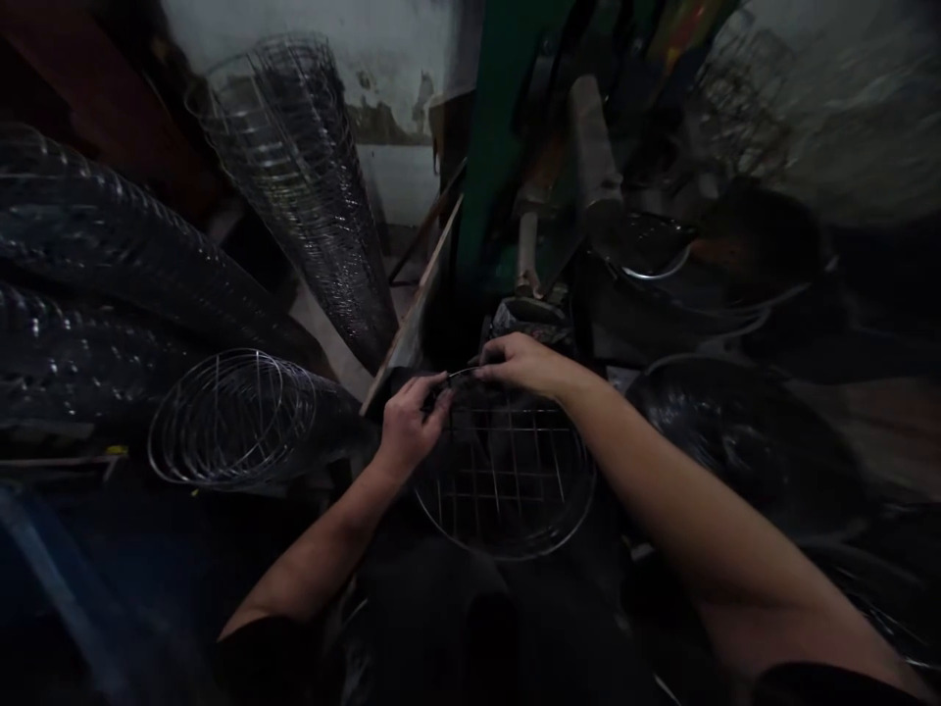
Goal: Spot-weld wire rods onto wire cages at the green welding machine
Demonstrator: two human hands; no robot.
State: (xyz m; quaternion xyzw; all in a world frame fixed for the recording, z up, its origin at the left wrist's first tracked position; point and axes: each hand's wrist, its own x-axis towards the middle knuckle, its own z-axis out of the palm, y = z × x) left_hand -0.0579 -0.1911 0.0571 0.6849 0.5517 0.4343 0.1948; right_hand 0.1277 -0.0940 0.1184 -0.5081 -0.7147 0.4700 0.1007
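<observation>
A round wire grid [515, 471] with a circular metal rim lies in front of me, below the machine. My left hand [413, 417] pinches the rim at its far left side, thumb and fingers pressed together. Close by on the right, my right hand [521, 363] has its fingers closed on the same rim at the far edge. A short bright piece of the rim shows between the two hands. Dim light hides the fingertips of my right hand in part.
Rolls of wire mesh [309, 176] lean at the left, and a coil of wire rings [235, 422] lies nearer. A green machine [489, 147] stands ahead beside a thin board [419, 314]. Dark round baskets [742, 441] are at the right.
</observation>
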